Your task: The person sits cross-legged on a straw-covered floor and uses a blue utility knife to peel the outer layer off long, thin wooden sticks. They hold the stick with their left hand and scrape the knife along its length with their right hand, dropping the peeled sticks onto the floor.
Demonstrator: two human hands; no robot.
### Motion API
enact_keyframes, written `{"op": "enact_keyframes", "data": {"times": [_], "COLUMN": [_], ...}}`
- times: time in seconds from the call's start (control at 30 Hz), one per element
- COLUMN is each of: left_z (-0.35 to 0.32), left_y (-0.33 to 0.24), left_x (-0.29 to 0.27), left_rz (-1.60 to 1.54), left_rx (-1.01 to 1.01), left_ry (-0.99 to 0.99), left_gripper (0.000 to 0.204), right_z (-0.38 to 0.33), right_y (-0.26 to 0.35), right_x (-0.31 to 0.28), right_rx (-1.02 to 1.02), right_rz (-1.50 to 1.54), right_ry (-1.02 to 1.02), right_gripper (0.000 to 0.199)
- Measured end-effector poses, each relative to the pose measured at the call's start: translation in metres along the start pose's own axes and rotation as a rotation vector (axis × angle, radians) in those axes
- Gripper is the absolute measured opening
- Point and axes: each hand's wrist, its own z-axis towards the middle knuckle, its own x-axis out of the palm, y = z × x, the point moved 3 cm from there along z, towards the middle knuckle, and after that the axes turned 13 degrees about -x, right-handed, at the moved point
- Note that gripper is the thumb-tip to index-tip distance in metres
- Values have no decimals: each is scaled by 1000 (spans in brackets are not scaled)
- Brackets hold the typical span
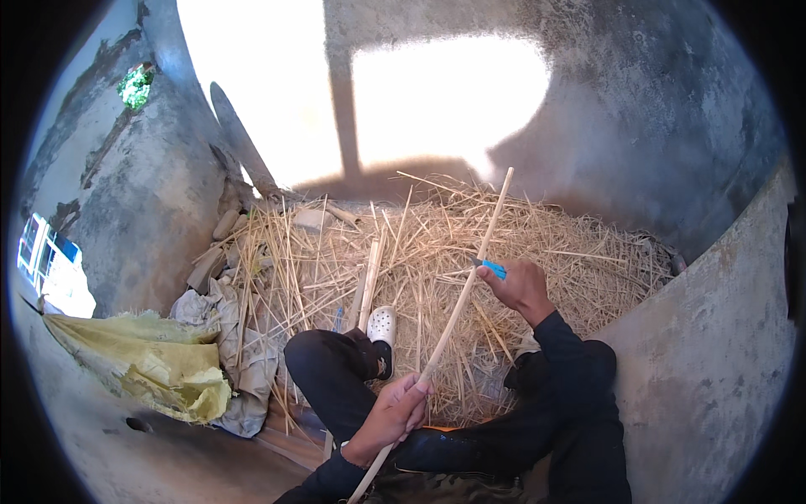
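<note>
A long pale stick, like a bamboo strip [454, 326], slants across the middle, its far end up and to the right over the shavings. My left hand [393, 417] is closed around its lower part, above my lap. My right hand [522, 290] grips a small knife with a blue handle [494, 269]. The dark blade tip lies against or very close to the stick's upper part; I cannot tell whether it cuts in. My folded legs are in dark trousers, and a white clog with holes [382, 324] is on one foot.
A broad heap of straw-like shavings and thin strips [579, 265] covers the floor ahead. Wider split pieces [370, 281] stand out of it beyond the clog. A torn yellow sack [147, 365] and greyish cloth [252, 370] lie at the left. Bare plaster walls [621, 126] surround me.
</note>
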Motion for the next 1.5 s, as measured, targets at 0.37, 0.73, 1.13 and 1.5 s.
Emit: {"op": "enact_keyframes", "data": {"times": [0.37, 0.73, 1.13, 1.5], "left_z": [0, -6, -14, -34], "left_y": [-4, 8, 8, 17], "left_x": [-2, -8, 1, 7], "left_rz": [-164, -55, -142, -141], "left_rx": [2, 76, 17, -47], "left_ry": [-12, -13, 76, 96], "left_gripper": [22, 25, 23, 26], "right_z": [-22, -26, -23, -9], "right_y": [35, 43, 31, -1], "right_x": [23, 18, 9, -5], "right_rx": [-125, -153, -199, -41], "right_rz": [58, -18, 49, 108], "right_ry": [-36, 44, -142, -135], "right_gripper": [70, 71, 76, 76]}}
